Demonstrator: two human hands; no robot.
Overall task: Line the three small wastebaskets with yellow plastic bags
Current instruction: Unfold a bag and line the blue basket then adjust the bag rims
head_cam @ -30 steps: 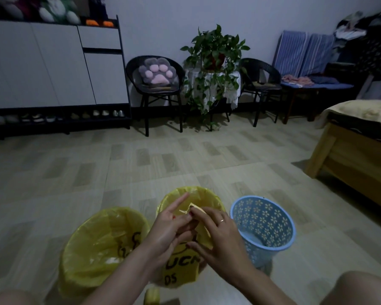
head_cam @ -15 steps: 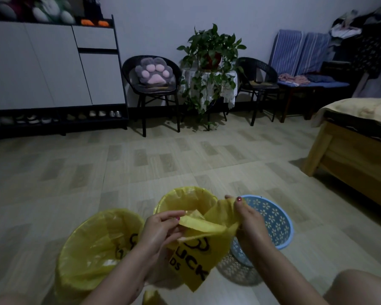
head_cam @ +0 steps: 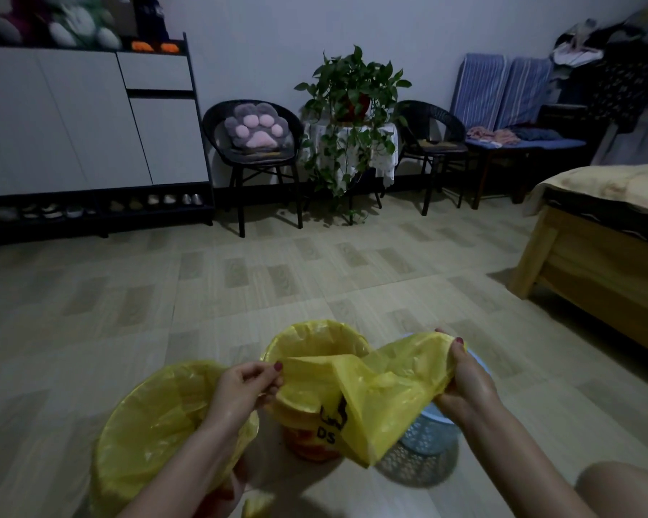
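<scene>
Three small wastebaskets stand on the floor in front of me. The left wastebasket (head_cam: 154,424) is lined with a yellow bag. The middle wastebasket (head_cam: 315,345) also has a yellow liner over its rim. The blue wastebasket (head_cam: 427,439) on the right is mostly hidden behind a loose yellow bag (head_cam: 382,390) with black lettering. My left hand (head_cam: 246,386) pinches the bag's left edge. My right hand (head_cam: 461,375) grips its right edge above the blue basket. The bag is stretched between both hands.
A wooden bed (head_cam: 606,256) stands at the right. Along the far wall are a white cabinet with a shoe shelf (head_cam: 90,143), two black chairs (head_cam: 255,151), a potted plant (head_cam: 352,106) and a blue bench (head_cam: 520,140). My knee (head_cam: 625,487) shows at the bottom right.
My hands have moved apart, pulling the folded yellow bag wide open. My right hand has carried its edge to the right, over the blue wastebasket, which is now mostly covered.
</scene>
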